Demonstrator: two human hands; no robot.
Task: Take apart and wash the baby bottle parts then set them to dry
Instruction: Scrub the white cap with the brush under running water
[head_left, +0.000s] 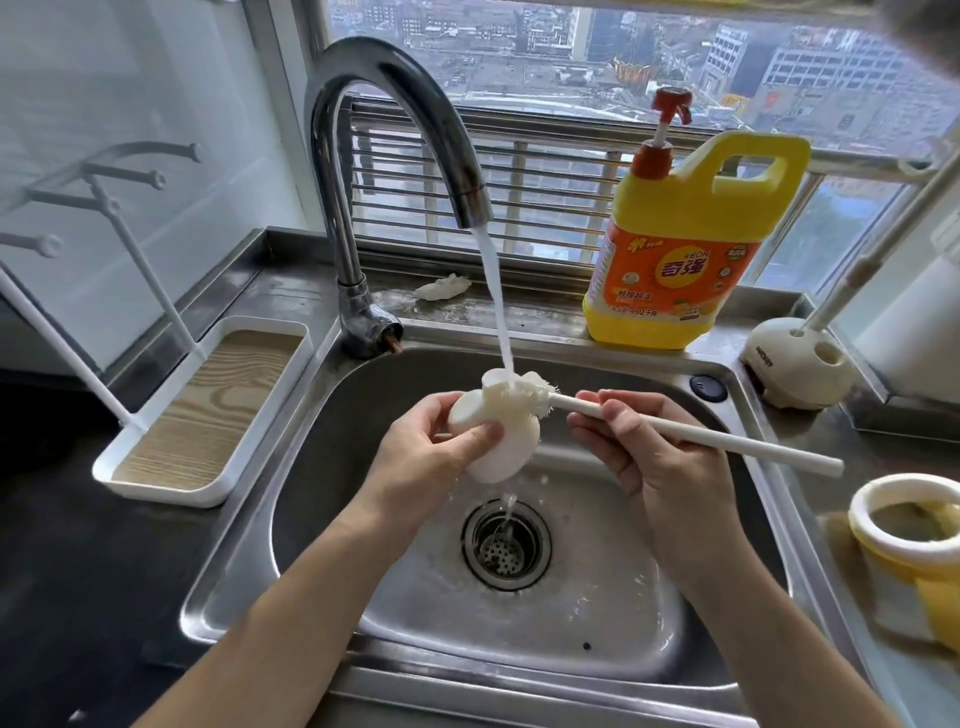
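The white bottle part (501, 460) is gripped by the curled left hand (421, 462) over the sink (649, 597) under running water (493, 291), the brush (727, 440) pinched by its handle in the right hand (665, 467) (part judged light, stiff, wet-slippery; best held round its sides).

You see a white bottle part (498, 460), a cream-white bottle brush (737, 443), a silvery steel sink (597, 597), a yellow detergent jug (727, 174) with orange label (680, 270) and red pump (670, 104), and a white tray (106, 475) lined in pale wood-grain.
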